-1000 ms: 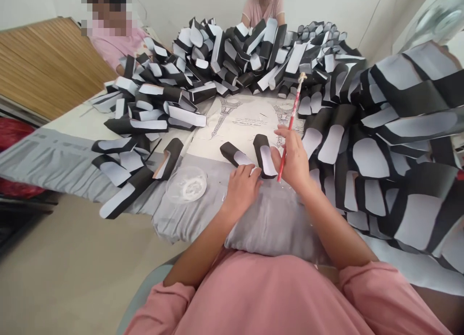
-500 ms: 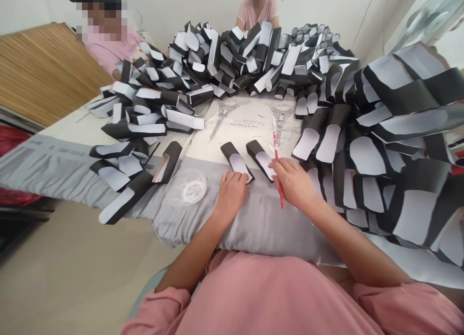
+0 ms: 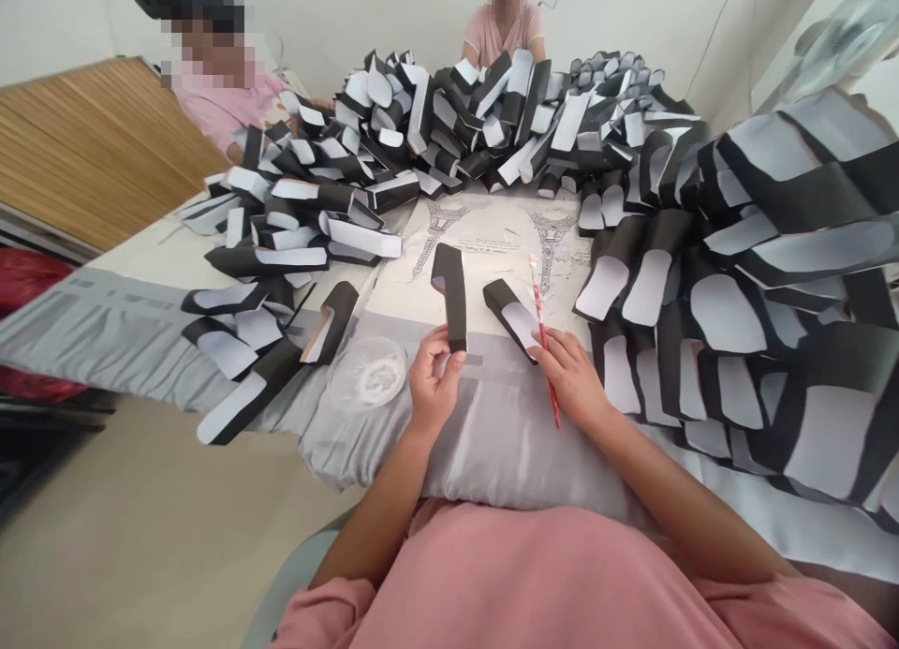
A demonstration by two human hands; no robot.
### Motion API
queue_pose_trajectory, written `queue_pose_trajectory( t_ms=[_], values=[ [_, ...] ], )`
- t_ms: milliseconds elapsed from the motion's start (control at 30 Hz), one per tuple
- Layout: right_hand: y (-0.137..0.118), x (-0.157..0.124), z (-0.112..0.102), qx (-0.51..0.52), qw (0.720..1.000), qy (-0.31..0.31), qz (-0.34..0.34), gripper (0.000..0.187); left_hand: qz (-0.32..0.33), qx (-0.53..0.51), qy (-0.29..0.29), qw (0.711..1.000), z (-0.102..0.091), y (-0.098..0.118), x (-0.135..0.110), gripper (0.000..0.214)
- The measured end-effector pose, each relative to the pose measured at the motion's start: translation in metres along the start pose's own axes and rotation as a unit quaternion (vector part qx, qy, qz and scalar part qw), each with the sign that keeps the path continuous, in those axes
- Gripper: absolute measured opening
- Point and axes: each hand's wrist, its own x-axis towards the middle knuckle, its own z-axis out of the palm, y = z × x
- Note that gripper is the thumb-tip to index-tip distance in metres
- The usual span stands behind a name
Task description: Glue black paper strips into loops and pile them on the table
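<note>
The left hand [image 3: 434, 384] is closed around the lower end of a black paper piece [image 3: 449, 293] and holds it upright above the grey pillow [image 3: 520, 452]. The right hand [image 3: 572, 376] is half closed on a red stick [image 3: 537, 298], and its fingers touch a second piece [image 3: 509, 317], which lies on a printed sheet [image 3: 484, 246]. A clear dish [image 3: 367, 375] with white paste sits just left of the left hand.

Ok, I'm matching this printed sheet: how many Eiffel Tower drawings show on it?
2 Eiffel Tower drawings: one at the left of the sheet, one at its right; others may hide under the paper pieces.
</note>
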Motion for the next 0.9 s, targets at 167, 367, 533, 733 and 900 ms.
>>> queue_pose_trajectory(
  t_ms=[167, 367, 533, 733, 900],
  values=[
    [0.000, 0.001, 0.002, 0.008, 1.000, -0.026, -0.008, 0.026, 0.023, 0.005, 0.003, 1.000, -0.001, -0.001, 0.000, 0.011],
    [-0.004, 0.003, 0.003, 0.001, 0.999, -0.046, -0.017, 0.024, 0.037, 0.072, -0.023, 0.996, -0.004, -0.003, -0.003, 0.009],
    [-0.008, 0.004, 0.001, -0.014, 0.999, -0.028, -0.013, 0.026, 0.090, 0.182, -0.061, 0.977, -0.004, 0.007, 0.001, 0.004],
    [-0.015, 0.009, -0.008, 0.031, 0.998, 0.038, 0.026, 0.022, 0.101, 0.394, -0.308, 0.860, 0.002, 0.020, -0.001, 0.022],
    [-0.021, 0.011, -0.010, 0.036, 0.998, 0.044, 0.032, 0.023, 0.080, 0.501, -0.410, 0.758, 0.008, 0.042, -0.004, 0.023]
  ],
)
